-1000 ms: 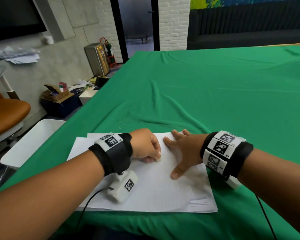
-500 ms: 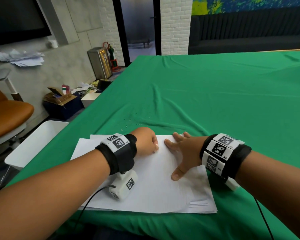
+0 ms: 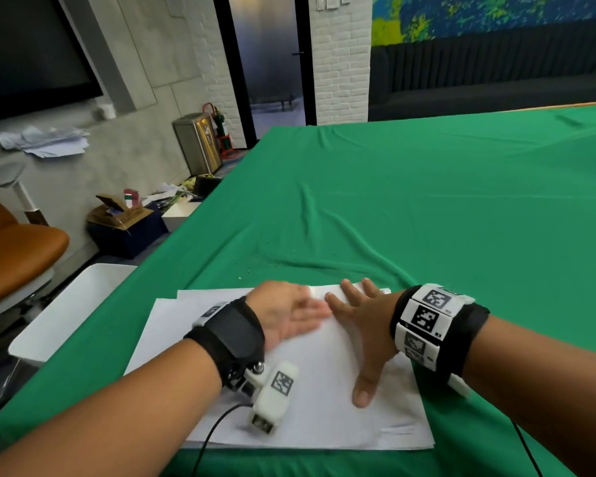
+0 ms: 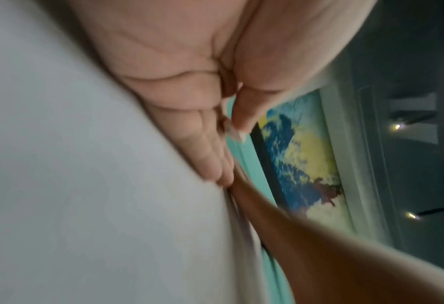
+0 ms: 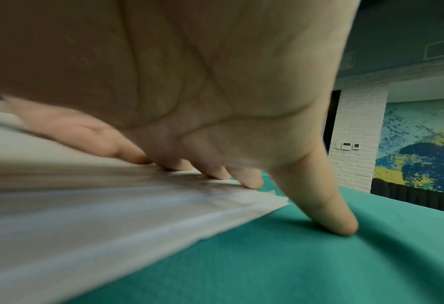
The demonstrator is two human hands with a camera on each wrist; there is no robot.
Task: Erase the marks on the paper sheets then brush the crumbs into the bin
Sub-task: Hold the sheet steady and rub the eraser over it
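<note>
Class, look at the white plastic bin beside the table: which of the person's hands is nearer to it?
Left. The left hand lies on the white paper sheets on the side toward the white plastic bin; the right hand presses the sheets farther from it.

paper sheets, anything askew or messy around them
The paper sheets are fanned unevenly, with staggered edges at the far left corner. Eraser crumbs are scattered on the green cloth just beyond the stack, not yet brushed away.

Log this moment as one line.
left hand flat on paper sheets, blurred | right hand open, pressing sheets | crumbs on green cloth
</note>
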